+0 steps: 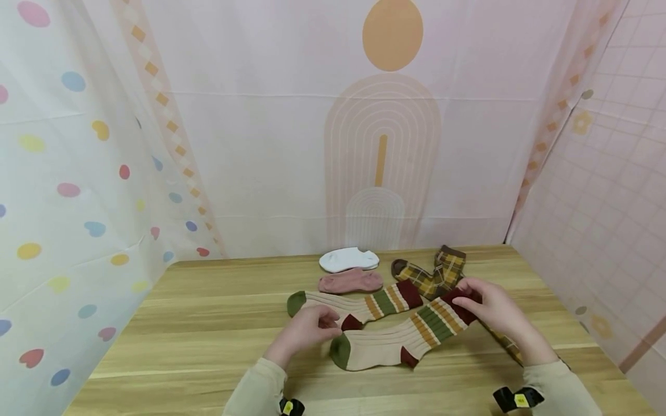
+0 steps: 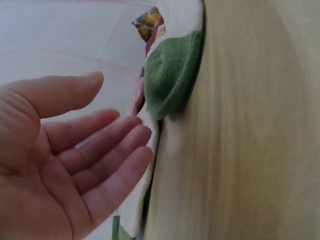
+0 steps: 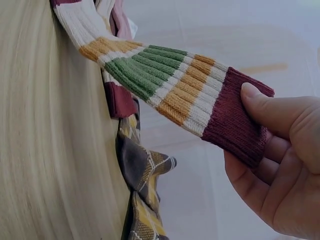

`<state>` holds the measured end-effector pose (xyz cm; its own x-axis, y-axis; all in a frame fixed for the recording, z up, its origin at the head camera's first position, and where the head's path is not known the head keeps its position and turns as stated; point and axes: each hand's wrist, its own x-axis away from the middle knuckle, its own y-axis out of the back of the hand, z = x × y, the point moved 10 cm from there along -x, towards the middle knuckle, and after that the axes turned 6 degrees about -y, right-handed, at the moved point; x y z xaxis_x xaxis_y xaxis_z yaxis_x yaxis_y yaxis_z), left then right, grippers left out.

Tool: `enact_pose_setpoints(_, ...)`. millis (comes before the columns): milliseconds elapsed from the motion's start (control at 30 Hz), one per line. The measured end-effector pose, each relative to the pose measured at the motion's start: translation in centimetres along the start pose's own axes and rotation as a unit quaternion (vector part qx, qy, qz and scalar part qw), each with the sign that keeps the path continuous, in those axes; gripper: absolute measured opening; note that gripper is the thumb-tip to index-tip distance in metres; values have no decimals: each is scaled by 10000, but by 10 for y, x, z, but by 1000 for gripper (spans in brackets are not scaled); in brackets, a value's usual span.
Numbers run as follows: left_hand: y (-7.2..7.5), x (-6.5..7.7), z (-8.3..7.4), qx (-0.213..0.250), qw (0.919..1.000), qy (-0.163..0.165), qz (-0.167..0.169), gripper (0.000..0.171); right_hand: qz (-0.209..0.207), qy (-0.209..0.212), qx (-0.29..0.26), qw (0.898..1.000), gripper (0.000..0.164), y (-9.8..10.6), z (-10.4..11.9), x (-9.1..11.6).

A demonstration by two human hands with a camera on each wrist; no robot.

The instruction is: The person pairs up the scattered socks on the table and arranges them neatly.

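Cloth with coloured spots (image 1: 78, 190) hangs at the far left, beside the wooden table (image 1: 208, 323). Next comes the left hand (image 1: 307, 329), out of a pale sleeve (image 1: 257, 393) with a black clip (image 1: 291, 406) at its wrist. Its fingers are loosely extended and its thumb stands apart from them. It is near the green toe of the near striped sock (image 1: 374, 349) and, seen from the head, covers part of the cream foot of the far striped sock (image 1: 333, 301); whether the fingertips touch either one, I cannot tell.

The far sock lies along the table, green toe to the left and maroon cuff to the right. Behind it are a pink sock (image 1: 351, 281) and, farther back, white low-cut socks (image 1: 348, 260). The near sock lies in front, its toe on the table and its banded leg (orange, green, orange over cream ribs) slanting up to the right.

A plaid sock (image 1: 434, 283), bent in a V, lies behind that leg. At the right, the right hand (image 1: 491, 306) pinches the near sock's maroon cuff between thumb and fingers, holding it raised off the table. More plaid fabric (image 1: 507, 346) shows beneath the right forearm, partly hidden. Pale grid-printed cloth (image 1: 614, 190) closes the right side.
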<state>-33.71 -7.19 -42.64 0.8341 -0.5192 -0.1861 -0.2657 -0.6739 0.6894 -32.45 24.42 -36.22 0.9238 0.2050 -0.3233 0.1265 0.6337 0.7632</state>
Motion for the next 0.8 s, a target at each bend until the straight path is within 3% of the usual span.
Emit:
enact_pose_setpoints(200, -10, 5, 6, 217, 9982, 562, 11, 26, -24, 132, 50, 9999, 11, 1, 6, 0)
enact_pose_setpoints(400, -14, 4, 8, -99, 9963, 847, -91, 26, -125, 212, 119, 9996, 12, 2, 9, 0)
enact_pose_setpoints(633, -18, 3, 3, -734, 9944, 749, -87, 26, -172, 242, 28, 9996, 15, 2, 9, 1)
enact_pose_setpoints(800, -19, 4, -1, -834, 9944, 610, -222, 26, -218, 336, -75, 9992, 16, 3, 11, 2)
